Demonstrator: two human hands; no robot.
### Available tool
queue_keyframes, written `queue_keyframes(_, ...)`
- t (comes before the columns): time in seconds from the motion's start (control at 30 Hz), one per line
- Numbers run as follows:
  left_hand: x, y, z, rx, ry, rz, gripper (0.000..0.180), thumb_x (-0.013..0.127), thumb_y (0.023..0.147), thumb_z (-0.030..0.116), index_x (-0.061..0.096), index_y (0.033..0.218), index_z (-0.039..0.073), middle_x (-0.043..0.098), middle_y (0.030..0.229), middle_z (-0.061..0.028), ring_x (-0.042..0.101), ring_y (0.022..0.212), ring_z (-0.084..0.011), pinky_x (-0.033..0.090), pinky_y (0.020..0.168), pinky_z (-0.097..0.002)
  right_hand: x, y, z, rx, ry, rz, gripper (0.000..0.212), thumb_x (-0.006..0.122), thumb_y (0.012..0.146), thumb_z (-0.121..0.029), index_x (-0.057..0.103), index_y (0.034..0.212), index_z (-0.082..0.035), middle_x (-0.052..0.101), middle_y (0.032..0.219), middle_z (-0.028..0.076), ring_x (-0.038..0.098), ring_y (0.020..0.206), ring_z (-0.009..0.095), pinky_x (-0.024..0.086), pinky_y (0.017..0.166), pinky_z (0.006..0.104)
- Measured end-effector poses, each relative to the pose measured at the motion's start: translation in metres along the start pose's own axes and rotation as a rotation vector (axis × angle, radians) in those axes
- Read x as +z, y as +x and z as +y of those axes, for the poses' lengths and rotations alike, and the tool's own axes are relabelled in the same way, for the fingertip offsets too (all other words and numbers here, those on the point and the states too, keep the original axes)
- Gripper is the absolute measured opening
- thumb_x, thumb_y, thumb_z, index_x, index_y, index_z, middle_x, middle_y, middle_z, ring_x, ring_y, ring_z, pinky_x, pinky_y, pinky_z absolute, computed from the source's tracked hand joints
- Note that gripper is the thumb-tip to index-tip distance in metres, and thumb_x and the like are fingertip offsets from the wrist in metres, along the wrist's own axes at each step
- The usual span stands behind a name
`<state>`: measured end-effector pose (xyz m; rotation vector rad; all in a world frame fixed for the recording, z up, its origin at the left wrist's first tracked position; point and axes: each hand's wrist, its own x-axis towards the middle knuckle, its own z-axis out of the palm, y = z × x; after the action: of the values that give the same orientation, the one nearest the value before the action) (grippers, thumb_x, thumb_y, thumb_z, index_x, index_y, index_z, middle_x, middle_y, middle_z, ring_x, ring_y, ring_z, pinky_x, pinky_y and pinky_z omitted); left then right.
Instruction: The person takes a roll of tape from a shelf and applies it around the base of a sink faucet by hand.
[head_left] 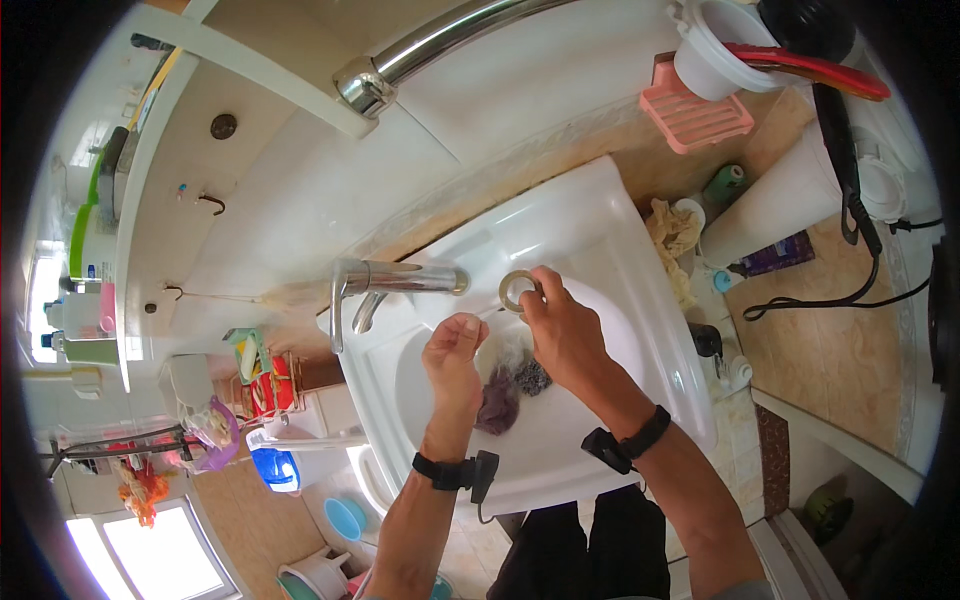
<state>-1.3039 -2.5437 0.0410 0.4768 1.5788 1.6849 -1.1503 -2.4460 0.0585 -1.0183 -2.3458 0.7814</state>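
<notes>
Overhead, I look down on a white sink (pixel 640 300) with a chrome tap (pixel 395 280) reaching in from the left. My right hand (pixel 565 330) pinches a small metal ring (pixel 517 290) at its fingertips, holding it up just beyond the tap's spout, over the far part of the basin. My left hand (pixel 455 350) hangs beside it, nearer to me, fingers loosely curled and holding nothing. Below and between both hands, a purple-grey clump (pixel 510 385) lies in the basin. The ring faces me, flat side on.
</notes>
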Motion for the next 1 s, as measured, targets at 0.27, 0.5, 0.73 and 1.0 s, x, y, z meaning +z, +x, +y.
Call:
queue_keyframes(0.27, -0.001, 0.001, -0.005, 0.028, -0.03, 0.043, 0.008, 0.069, 0.095, 0.012, 0.068, 0.097, 0.004, 0.067, 0.09, -0.0015, 0.064, 0.083, -0.0139, 0.052, 0.086, -0.0303, 0.009, 0.01, -0.006, 0.097, -0.055, 0.001, 0.018, 0.063, 0.084, -0.004, 0.059, 0.1, 0.004, 0.051, 0.127, 0.021, 0.068, 0.1, 0.033, 0.061, 0.074, 0.0397)
queue_keyframes(0.5, -0.01, 0.009, -0.008, 0.007, -0.028, 0.079, 0.009, 0.07, 0.094, 0.008, 0.067, 0.097, 0.001, 0.067, 0.088, -0.0036, 0.062, 0.082, -0.0136, 0.051, 0.081, -0.0279, 0.017, 0.013, -0.008, 0.03, -0.037, 0.133, 0.016, 0.064, 0.084, -0.005, 0.062, 0.098, 0.0, 0.053, 0.122, 0.017, 0.065, 0.1, 0.032, 0.061, 0.074, 0.0393)
queue_keyframes(0.73, -0.012, 0.014, -0.013, -0.027, -0.068, 0.12, 0.009, 0.073, 0.092, 0.007, 0.069, 0.097, 0.001, 0.067, 0.086, -0.0024, 0.06, 0.077, -0.0121, 0.05, 0.074, -0.0265, 0.029, 0.011, -0.003, 0.063, -0.077, 0.138, 0.016, 0.065, 0.085, -0.009, 0.063, 0.101, -0.008, 0.057, 0.109, 0.015, 0.067, 0.091, 0.032, 0.057, 0.065, 0.0419)
queue_keyframes(1.0, -0.019, 0.028, -0.022, -0.058, -0.071, 0.168, 0.011, 0.071, 0.093, 0.01, 0.068, 0.102, 0.003, 0.068, 0.089, -0.0023, 0.063, 0.079, -0.0128, 0.054, 0.077, -0.0276, 0.044, 0.013, -0.002, 0.04, -0.089, 0.157, 0.019, 0.065, 0.085, -0.005, 0.061, 0.103, -0.01, 0.06, 0.076, 0.011, 0.065, 0.061, 0.033, 0.051, 0.051, 0.0422)
